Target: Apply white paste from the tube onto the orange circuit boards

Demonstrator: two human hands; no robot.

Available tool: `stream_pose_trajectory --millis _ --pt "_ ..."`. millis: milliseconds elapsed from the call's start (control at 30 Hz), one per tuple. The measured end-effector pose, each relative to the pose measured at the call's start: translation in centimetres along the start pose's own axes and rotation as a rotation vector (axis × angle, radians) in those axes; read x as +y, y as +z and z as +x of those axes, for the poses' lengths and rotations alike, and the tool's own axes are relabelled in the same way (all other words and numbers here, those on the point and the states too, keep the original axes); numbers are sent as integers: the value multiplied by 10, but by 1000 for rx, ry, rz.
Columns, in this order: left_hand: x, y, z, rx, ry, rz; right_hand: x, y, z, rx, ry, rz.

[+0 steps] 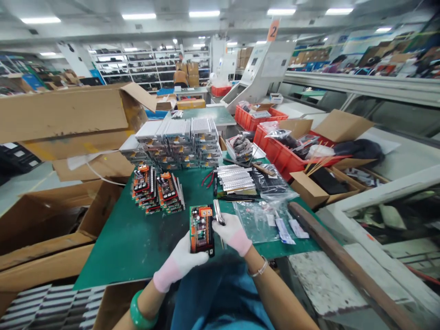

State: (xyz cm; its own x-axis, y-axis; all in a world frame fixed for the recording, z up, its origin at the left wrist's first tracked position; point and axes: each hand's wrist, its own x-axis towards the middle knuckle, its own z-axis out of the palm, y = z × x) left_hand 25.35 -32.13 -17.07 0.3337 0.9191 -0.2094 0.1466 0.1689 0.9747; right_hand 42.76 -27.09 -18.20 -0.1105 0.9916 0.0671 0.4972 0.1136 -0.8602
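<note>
My left hand (185, 256), in a white glove with a pink cuff, grips a circuit board (201, 229) by its lower left side. The board is upright, face toward me, with orange parts, capacitors and a black edge. At its upper right, my right hand (232, 231), gloved too, is closed on a short silvery metal piece (217, 208) whose exact kind I cannot make out. Beyond my hands, two stacks of similar circuit boards (167, 189) stand on the green table (137, 247). Red-handled pliers (207, 179) lie near a pile of silvery metal strips (235, 178).
Finned metal heat sinks (178, 142) are piled at the table's back. Right of them are plastic bags (257, 222), a brown bar (309, 224) and red crates (275, 153). Open cardboard boxes (62, 215) stand left. A person (181, 75) is far off.
</note>
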Motion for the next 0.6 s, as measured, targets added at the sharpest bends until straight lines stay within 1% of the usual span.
stream_pose_trajectory --millis 100,167,200,300,400,467,533,600 --pt "-3 -3 2 27 -9 67 1 -2 2 23 -24 -228" --pt "-5 -9 5 46 -3 29 5 -5 4 40 -9 -307" --pt "-5 -12 5 42 -7 -6 9 -8 5 49 3 -310" --pt "-3 -20 9 -16 -28 -78 19 -16 5 89 44 -191" --pt "-6 -23 17 -53 -41 -52 25 -21 0 127 61 1" --pt "-13 -22 24 -34 -58 -24 26 -22 -4 128 65 101" --pt "-19 -21 30 14 -76 22 26 -22 -7 116 69 157" --pt "-20 -21 31 67 -111 149 26 -22 -9 105 77 178"
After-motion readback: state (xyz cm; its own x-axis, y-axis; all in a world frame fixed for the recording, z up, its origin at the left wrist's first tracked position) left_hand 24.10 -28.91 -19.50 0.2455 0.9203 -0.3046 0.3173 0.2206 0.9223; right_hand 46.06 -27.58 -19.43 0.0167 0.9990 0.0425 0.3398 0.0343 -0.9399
